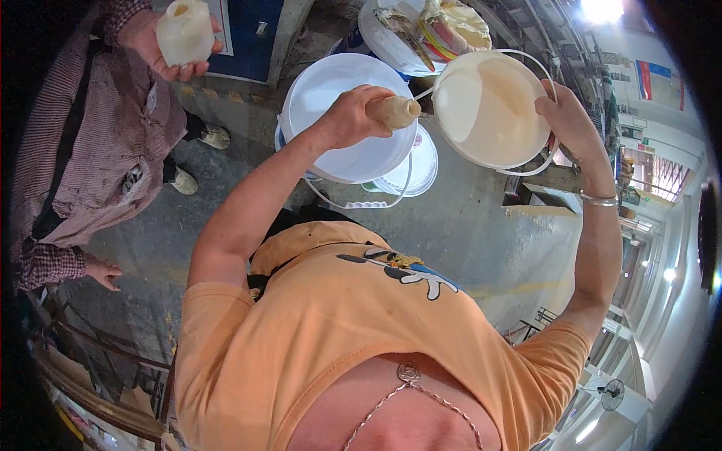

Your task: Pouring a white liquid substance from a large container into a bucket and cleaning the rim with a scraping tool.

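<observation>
My left hand is closed around a tan, paint-smeared handle; a thin metal rod runs from it toward a small white bucket. My right hand grips the right rim of that bucket and holds it up tilted, so its cream-coated inside faces me. Its wire bail hangs around it. Below my left hand a larger white bucket stands on the concrete floor.
A person in a checked shirt stands at the left and holds a whitish plastic container. A white lid lies beside the large bucket. More buckets and tools sit at the top. Metal railings run along the lower left.
</observation>
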`<state>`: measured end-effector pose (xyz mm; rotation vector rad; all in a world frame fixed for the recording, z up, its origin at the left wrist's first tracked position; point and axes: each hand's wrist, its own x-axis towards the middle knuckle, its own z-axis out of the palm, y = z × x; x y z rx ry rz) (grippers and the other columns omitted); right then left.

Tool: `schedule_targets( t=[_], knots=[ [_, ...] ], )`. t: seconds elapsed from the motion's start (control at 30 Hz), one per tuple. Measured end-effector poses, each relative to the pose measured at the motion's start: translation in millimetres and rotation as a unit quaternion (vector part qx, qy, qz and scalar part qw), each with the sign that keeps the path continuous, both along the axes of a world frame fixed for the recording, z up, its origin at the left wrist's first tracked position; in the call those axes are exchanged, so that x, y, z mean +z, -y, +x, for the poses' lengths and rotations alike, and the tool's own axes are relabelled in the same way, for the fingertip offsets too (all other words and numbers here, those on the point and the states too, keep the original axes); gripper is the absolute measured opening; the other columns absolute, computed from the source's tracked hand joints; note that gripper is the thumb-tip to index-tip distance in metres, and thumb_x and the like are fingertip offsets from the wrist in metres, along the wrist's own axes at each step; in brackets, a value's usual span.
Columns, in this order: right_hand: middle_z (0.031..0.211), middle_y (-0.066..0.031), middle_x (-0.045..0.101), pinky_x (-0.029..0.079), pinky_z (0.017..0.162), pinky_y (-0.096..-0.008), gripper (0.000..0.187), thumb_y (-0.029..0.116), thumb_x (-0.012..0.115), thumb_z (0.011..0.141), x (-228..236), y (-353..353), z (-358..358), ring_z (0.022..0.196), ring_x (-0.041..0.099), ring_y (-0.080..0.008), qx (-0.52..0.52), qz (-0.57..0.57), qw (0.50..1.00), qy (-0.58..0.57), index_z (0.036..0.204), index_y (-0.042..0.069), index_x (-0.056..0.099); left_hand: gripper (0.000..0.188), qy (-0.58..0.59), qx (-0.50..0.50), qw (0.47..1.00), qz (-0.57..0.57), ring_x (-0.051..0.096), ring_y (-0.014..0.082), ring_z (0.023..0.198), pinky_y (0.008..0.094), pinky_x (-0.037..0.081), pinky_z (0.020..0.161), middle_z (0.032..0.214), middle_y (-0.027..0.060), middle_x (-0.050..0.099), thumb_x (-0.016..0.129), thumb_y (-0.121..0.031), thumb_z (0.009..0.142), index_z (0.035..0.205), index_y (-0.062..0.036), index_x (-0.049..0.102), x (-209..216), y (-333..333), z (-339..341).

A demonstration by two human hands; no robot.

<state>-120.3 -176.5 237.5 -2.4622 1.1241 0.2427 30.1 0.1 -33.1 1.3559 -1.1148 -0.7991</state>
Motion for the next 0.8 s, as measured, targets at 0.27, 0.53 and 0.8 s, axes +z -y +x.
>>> schedule_targets(
  t=[0.27, 0.53, 0.8],
  knots=[
    [0.062, -0.0064, 0.06, 0.047, 0.037, -0.0232, 0.025, 0.014, 0.043, 0.085, -8, 6, -2, 0.042, 0.056, -0.0114, 0.001, 0.0, 1.0, -0.006, 0.098, -0.004, 0.055, 0.063, -0.001, -0.007, 1.0, 0.003, 0.057, 0.0214, 0.11, 0.0334, 0.043, 0.101, 0.118, 0.0085, 0.059, 0.082, -0.01, 0.065, 0.122, -0.0053, 0.056, -3, 0, 1],
    [0.062, -0.0068, 0.059, 0.047, 0.037, -0.0242, 0.024, 0.014, 0.044, 0.084, -3, 5, -4, 0.043, 0.056, -0.012, 0.006, 0.003, 1.0, -0.002, 0.095, -0.003, 0.056, 0.063, 0.012, -0.011, 1.0, 0.009, 0.057, 0.0212, 0.111, 0.0335, 0.044, 0.101, 0.118, 0.0084, 0.059, 0.081, -0.01, 0.065, 0.122, -0.0061, 0.056, 2, -4, 0],
    [0.062, -0.0065, 0.059, 0.047, 0.039, -0.0242, 0.024, 0.013, 0.044, 0.084, 4, -4, -4, 0.043, 0.056, -0.0117, 0.009, -0.004, 1.0, 0.003, 0.095, -0.004, 0.057, 0.062, 0.0, -0.017, 0.999, 0.03, 0.056, 0.0205, 0.112, 0.0323, 0.043, 0.103, 0.119, 0.0074, 0.057, 0.08, -0.007, 0.067, 0.124, -0.0073, 0.055, 11, -11, -2]
  ],
)
